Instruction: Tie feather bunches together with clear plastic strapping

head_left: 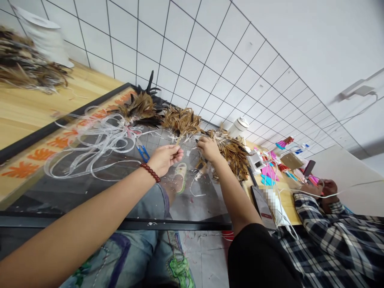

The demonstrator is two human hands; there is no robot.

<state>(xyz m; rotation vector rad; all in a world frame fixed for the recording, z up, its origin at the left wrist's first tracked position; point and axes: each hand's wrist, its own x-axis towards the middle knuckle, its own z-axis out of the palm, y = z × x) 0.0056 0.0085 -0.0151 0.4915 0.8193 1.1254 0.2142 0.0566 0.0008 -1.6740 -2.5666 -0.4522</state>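
My left hand (165, 157), with a dark red bead bracelet (150, 172) on the wrist, pinches a thin pale stem or strip over a glass table (75, 192). My right hand (208, 149) is closed on the edge of a bunch of brown feathers (232, 154) lying on the glass. Two more feather bunches (181, 122) lie just beyond my hands, the left one (141, 108) with black tips. A tangle of clear plastic strips (96, 140) spreads to the left. Blue-handled scissors (143, 153) lie beside my left hand.
Another person in a plaid shirt (336, 240) sits at the right holding a phone (309, 168). A wooden table there carries coloured papers (267, 174), a white jar (239, 126) and cables. More feathers (27, 68) and a white spool (45, 36) lie at the far left. A tiled wall runs behind.
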